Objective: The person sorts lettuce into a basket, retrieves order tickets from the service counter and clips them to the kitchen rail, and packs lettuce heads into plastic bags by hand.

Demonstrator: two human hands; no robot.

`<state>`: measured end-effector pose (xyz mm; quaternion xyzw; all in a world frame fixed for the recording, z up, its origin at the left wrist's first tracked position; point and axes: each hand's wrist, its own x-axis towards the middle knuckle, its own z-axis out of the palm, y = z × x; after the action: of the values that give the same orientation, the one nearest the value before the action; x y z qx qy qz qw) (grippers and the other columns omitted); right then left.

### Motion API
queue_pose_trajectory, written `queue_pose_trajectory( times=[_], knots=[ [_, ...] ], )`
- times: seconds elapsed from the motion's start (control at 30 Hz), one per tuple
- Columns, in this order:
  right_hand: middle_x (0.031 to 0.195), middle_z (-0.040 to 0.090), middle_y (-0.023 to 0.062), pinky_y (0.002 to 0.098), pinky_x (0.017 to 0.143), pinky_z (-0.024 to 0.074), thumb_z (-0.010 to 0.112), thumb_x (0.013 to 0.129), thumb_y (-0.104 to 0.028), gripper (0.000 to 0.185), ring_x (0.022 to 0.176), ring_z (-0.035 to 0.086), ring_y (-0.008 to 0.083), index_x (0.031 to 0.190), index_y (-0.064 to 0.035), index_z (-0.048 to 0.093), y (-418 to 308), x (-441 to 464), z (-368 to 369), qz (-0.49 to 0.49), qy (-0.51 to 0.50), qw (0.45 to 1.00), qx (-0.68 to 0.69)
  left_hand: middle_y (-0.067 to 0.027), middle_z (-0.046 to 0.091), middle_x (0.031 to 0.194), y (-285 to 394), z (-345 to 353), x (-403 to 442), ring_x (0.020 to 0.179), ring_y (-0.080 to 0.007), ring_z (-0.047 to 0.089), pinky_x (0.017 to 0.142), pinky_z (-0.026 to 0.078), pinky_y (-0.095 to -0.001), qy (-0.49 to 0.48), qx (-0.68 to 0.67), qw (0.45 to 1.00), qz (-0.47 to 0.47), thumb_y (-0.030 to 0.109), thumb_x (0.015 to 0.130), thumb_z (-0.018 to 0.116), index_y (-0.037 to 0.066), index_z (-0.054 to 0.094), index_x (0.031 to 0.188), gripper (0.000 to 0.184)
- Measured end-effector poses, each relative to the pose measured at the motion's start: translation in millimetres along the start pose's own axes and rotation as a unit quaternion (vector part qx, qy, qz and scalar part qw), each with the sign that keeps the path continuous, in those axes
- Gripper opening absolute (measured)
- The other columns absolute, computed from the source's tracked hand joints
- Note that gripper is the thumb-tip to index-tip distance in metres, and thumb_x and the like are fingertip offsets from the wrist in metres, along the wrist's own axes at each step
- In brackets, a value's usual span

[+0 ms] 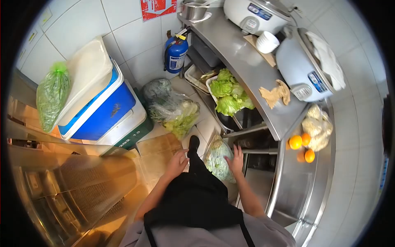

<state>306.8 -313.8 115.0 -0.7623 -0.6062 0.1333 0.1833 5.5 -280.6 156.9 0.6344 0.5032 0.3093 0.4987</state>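
Bag of leafy vegetables (217,159): it is being seen low down in the middle, near the floor tiles, just left of the steel unit; its plastic is being filled with pale green leaves.
Right hand (234,161): it is being held open, with the fingers spread, over the right edge of this bag; whether the plastic is being touched cannot be told.
Left hand (177,164): it is being held to the left of the bag, with the fingers loosely bent; whether something small is being grasped cannot be told.
Shoe (194,144): it is being placed between both hands, a little farther.
Cardboard (158,152): the floor left of the shoe is being covered by it.
Second bag of greens (181,123): it is being rested on the floor, farther, beyond the cardboard.
Lettuce (228,94): it is being held in a white tray (209,85) under the counter (230,39).
Oranges (295,142): three are being shown on the right, beside a bag of pale pieces (317,127).
Blue box (108,108): at the left, it is being supported by a green and white box (137,128).
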Motion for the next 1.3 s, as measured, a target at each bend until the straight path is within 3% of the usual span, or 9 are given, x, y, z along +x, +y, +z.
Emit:
queue_pose_trajectory(
  times=[0.33,0.63,0.73,0.83,0.87,0.97,1.0,1.07,1.3],
  knots=[
    [0.135,0.017,0.0228,0.0506,0.099,0.0181,0.075,0.053,-0.042,0.107,0.124,0.016,0.0408,0.135,-0.0096,0.015,-17,277,44,0.013,-0.006,0.973,-0.231,-0.0186,0.051,0.113,-12,-18,159,0.105,-0.0315,0.049,0.088,0.039,-0.0342,0.102,-0.025,0.984,-0.145,0.016,0.081,0.053,0.002,0.046,0.115,0.037],
    [0.136,0.016,0.0231,0.0477,0.102,0.0098,0.077,0.050,-0.043,0.118,0.127,0.013,0.0351,0.134,-0.0005,0.006,11,311,57,0.081,-0.138,0.974,-0.160,-0.0200,0.045,0.119,-68,56,318,0.111,-0.0316,0.044,0.091,0.036,-0.0350,-0.021,-0.105,0.988,-0.112,0.024,0.083,0.052,0.000,0.037,0.122,0.048],
    [0.134,0.018,0.0236,0.0498,0.099,0.0148,0.074,0.056,-0.044,0.110,0.125,0.018,0.0332,0.133,0.0006,0.010,12,290,55,0.036,-0.023,0.979,-0.199,-0.0216,0.039,0.123,-78,83,371,0.112,-0.0339,0.042,0.092,0.035,-0.0358,-0.004,-0.155,0.978,-0.138,0.025,0.084,0.050,0.002,0.028,0.127,0.054],
    [0.138,0.014,0.0198,0.0477,0.100,0.0137,0.066,0.069,-0.038,0.093,0.128,0.014,0.0304,0.135,-0.0032,0.010,26,255,67,0.079,0.191,0.978,-0.021,-0.0167,0.038,0.126,-91,99,405,0.110,-0.0262,0.043,0.080,0.042,-0.0337,0.059,-0.155,0.980,-0.110,0.026,0.087,0.047,0.004,0.022,0.131,0.055],
    [0.139,0.014,0.0162,0.0468,0.100,0.0157,0.051,0.081,-0.042,0.075,0.128,0.015,0.0303,0.134,-0.0039,0.013,29,250,77,0.129,0.256,0.952,0.108,-0.0171,0.038,0.126,-93,101,414,0.108,-0.0261,0.045,0.079,0.042,-0.0331,0.075,-0.147,0.982,-0.093,0.026,0.087,0.047,0.004,0.022,0.131,0.055],
    [0.138,0.018,0.0139,0.0414,0.101,0.0191,0.041,0.084,-0.050,0.072,0.126,0.019,0.0312,0.133,-0.0039,0.016,40,257,94,0.379,0.257,0.743,0.488,-0.0181,0.039,0.124,-101,103,434,0.101,-0.0257,0.049,0.073,0.044,-0.0317,0.107,-0.138,0.982,-0.071,0.024,0.087,0.047,0.003,0.023,0.130,0.054],
    [0.132,0.030,0.0128,0.0427,0.098,0.0261,0.037,0.081,-0.060,0.072,0.118,0.032,0.0293,0.129,-0.0068,0.027,51,262,106,0.413,0.267,0.703,0.514,-0.0184,0.039,0.124,-104,102,440,0.098,-0.0254,0.051,0.071,0.045,-0.0313,0.104,-0.149,0.980,-0.084,0.023,0.087,0.047,0.002,0.023,0.130,0.054],
    [0.127,0.036,0.0110,0.0419,0.095,0.0305,0.039,0.081,-0.057,0.067,0.114,0.037,0.0278,0.125,-0.0069,0.033,61,281,113,0.347,0.207,0.689,0.601,-0.0192,0.045,0.109,-101,97,450,0.089,-0.0366,0.052,0.075,0.043,-0.0411,0.119,-0.202,0.964,-0.128,0.016,0.084,0.047,0.003,0.027,0.126,0.049],
    [0.121,0.042,0.0098,0.0421,0.088,0.0395,0.044,0.083,-0.040,0.052,0.109,0.044,0.0266,0.122,-0.0071,0.038,71,300,103,0.316,0.119,0.658,0.673,-0.0175,0.050,0.096,-98,88,446,0.079,-0.0340,0.052,0.069,0.042,-0.0399,0.110,-0.147,0.971,-0.151,0.014,0.079,0.053,0.004,0.040,0.112,0.037]
  ],
)
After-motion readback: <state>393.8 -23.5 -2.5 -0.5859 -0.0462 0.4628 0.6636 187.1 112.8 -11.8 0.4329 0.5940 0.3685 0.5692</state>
